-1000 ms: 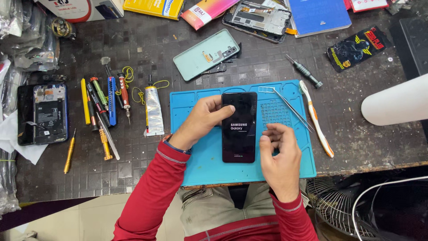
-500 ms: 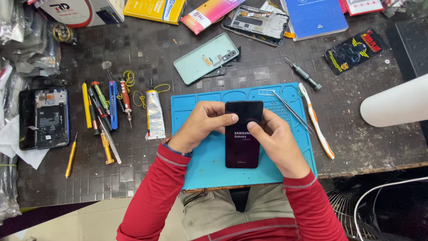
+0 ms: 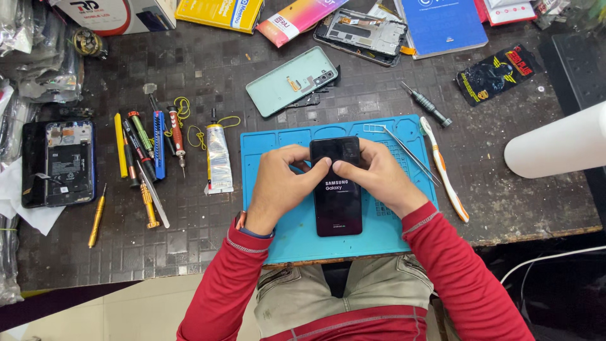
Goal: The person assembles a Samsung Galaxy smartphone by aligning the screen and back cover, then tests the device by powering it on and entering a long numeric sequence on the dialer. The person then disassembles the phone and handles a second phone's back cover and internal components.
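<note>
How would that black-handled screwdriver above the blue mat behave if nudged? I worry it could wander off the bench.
The screwdriver has a round, ribbed handle and lies flat on the table, so it would probably roll sideways rather than slide. It looks slim and rigid, likely light. The table's grid texture may slow it somewhat.

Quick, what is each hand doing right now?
Left hand: closed on the black phone, thumb on its screen.
Right hand: closed on the same phone.
</note>
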